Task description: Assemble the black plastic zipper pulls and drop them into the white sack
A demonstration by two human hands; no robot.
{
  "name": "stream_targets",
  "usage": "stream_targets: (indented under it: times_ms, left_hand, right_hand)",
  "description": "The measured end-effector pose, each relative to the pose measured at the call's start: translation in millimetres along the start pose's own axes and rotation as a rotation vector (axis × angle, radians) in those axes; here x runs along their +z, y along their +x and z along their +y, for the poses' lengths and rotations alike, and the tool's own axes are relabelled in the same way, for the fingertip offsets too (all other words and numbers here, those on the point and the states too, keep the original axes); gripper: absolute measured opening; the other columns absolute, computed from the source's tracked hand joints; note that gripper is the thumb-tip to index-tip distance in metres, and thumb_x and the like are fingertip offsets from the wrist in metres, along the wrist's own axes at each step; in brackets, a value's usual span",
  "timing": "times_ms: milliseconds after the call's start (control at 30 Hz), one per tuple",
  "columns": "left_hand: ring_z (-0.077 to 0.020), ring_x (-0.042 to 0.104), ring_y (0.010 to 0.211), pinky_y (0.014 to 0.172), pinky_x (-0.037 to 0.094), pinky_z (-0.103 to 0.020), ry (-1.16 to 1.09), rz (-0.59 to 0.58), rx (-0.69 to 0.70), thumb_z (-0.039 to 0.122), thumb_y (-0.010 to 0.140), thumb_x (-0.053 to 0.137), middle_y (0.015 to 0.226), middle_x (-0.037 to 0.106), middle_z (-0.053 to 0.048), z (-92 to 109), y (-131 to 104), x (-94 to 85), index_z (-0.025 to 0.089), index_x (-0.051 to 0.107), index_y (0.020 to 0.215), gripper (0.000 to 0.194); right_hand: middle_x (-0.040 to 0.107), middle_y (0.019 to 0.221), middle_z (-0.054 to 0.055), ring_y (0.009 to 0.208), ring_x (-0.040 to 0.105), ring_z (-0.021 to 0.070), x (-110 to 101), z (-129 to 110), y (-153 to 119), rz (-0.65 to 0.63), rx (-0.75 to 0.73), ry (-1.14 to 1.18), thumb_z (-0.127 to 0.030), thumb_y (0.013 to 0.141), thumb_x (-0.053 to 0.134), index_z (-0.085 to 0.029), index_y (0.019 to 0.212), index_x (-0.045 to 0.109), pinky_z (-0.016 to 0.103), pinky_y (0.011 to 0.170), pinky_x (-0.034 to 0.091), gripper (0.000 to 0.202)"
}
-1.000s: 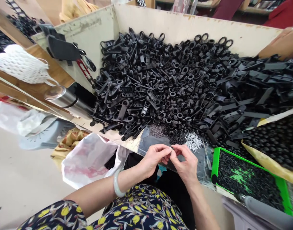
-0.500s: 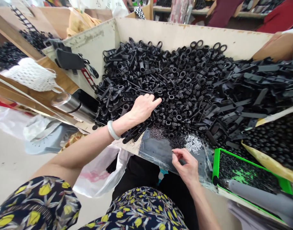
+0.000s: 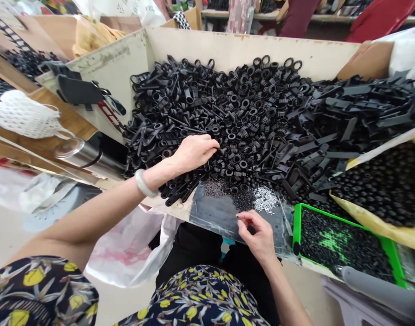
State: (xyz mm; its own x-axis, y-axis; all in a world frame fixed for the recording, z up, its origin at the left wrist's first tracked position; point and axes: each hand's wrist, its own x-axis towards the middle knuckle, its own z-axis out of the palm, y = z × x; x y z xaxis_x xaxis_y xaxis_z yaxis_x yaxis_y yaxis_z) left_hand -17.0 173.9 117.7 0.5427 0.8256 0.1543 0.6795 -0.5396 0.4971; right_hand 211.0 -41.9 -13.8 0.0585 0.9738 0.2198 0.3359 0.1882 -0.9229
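While the left hand (image 3: 193, 153) stretches out over the big heap of black plastic parts (image 3: 248, 117) in the pale wooden bin (image 3: 227, 45), its fingertips pinch together on one small black ring-shaped piece (image 3: 222, 151) at the near slope of the pile. A pale jade bangle (image 3: 141, 183) sits on that wrist. Nearer the body, the right hand (image 3: 258, 235) rests at the front edge of a dark flat plastic sheet (image 3: 214, 210), thumb and forefinger closed on something tiny and dark; what it is cannot be told. On the sheet just beyond it lie a little mound of silvery metal pins (image 3: 264, 199) and a patch of small dark springs (image 3: 216, 186). To the right stands a bright green tray (image 3: 297, 226) filled with small black bits. Left of the bin lie a steel flask (image 3: 81, 151) and a white mesh bag (image 3: 22, 113).
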Motion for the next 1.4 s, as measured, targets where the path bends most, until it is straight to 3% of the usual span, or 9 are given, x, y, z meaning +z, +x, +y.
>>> stream_targets:
  times_ms: [167,267,367,567,700,833,1033,1233,1400]
  left_hand:
    - [-0.0169,0.074,0.066,0.059,0.051,-0.025,-1.113,-0.022,-0.514,0.025,0.092,0.065,0.088,0.078,-0.009,39.0,-67.5,44.8,0.016,0.067,0.106,0.016]
    - [-0.0183,0.078,0.074,0.066,0.058,-0.025,-1.62,0.026,-1.013,0.018,0.088,0.064,0.087,0.081,-0.013,58.8,-111.6,92.6,0.016,0.062,0.091,0.004]
    - [-0.0216,0.081,0.088,0.081,0.062,-0.029,-1.761,0.168,-1.183,0.013,0.088,0.067,0.095,0.082,-0.016,72.5,-137.7,125.9,0.018,0.055,0.09,0.013]
    - [-0.0249,0.08,0.098,0.092,0.06,-0.037,-1.707,0.196,-1.106,0.023,0.089,0.076,0.102,0.082,-0.017,80.5,-158.0,127.9,0.018,0.053,0.111,0.032]
    - [-0.0172,0.072,0.073,0.071,0.053,-0.029,-1.335,0.176,-0.986,0.038,0.095,0.069,0.086,0.075,-0.005,68.7,-176.2,109.1,0.017,0.057,0.128,0.041]
    - [-0.0171,0.062,0.084,0.079,0.046,-0.032,-0.489,0.215,-0.441,0.031,0.101,0.059,0.094,0.068,-0.003,44.6,-163.2,92.9,0.021,0.068,0.117,0.021]
    - [-0.0265,0.056,0.099,0.082,0.039,-0.04,0.319,-0.162,0.191,0.026,0.104,0.057,0.107,0.065,-0.011,30.9,-110.2,98.6,0.017,0.069,0.106,0.015]
    - [-0.0288,0.058,0.1,0.083,0.038,-0.041,0.316,-0.23,0.179,0.018,0.098,0.059,0.105,0.066,-0.012,37.4,-101.2,105.5,0.017,0.061,0.096,0.004]
    - [-0.0193,0.06,0.069,0.071,0.039,-0.033,-0.524,-0.41,-0.337,0.028,0.099,0.056,0.072,0.062,0.001,51.7,-111.8,95.2,0.022,0.054,0.11,0.012]
  right_hand:
    - [0.069,0.089,0.002,0.074,0.072,0.0163,0.9,5.3,-3.3,0.091,0.194,0.274,-0.03,0.092,0.071,-0.023,0.098,0.076,0.031,0.073,0.064,0.01]
    - [0.069,0.085,0.001,0.07,0.072,0.0158,0.2,5.8,-3.0,0.14,0.258,0.386,-0.035,0.091,0.074,-0.022,0.096,0.076,0.034,0.075,0.067,0.014]
    - [0.071,0.087,0.002,0.069,0.072,0.0153,-2.6,2.8,-1.5,0.115,0.27,0.387,-0.037,0.091,0.076,-0.021,0.097,0.076,0.034,0.074,0.067,0.017]
    - [0.071,0.09,0.003,0.07,0.075,0.0167,-3.7,0.2,-2.0,0.085,0.286,0.312,-0.04,0.09,0.076,-0.021,0.095,0.075,0.03,0.068,0.066,0.02]
    - [0.07,0.09,0.002,0.069,0.073,0.0151,-2.0,5.3,-3.9,0.083,0.286,0.313,-0.042,0.09,0.076,-0.021,0.095,0.075,0.03,0.068,0.067,0.022]
    - [0.07,0.091,0.002,0.069,0.073,0.0149,-1.3,7.3,-3.2,0.063,0.266,0.315,-0.041,0.091,0.075,-0.022,0.094,0.075,0.029,0.068,0.066,0.019]
    - [0.07,0.091,0.003,0.069,0.073,0.0151,0.3,9.8,-4.3,0.053,0.255,0.286,-0.038,0.092,0.073,-0.021,0.095,0.075,0.028,0.068,0.066,0.017]
    - [0.068,0.091,0.002,0.069,0.074,0.0144,1.3,15.3,-6.0,0.078,0.244,0.306,-0.032,0.091,0.072,-0.021,0.095,0.075,0.028,0.069,0.066,0.012]
    - [0.069,0.09,0.002,0.068,0.073,0.0142,-1.6,16.3,-5.5,0.066,0.233,0.331,-0.031,0.09,0.073,-0.022,0.094,0.075,0.028,0.067,0.066,0.011]
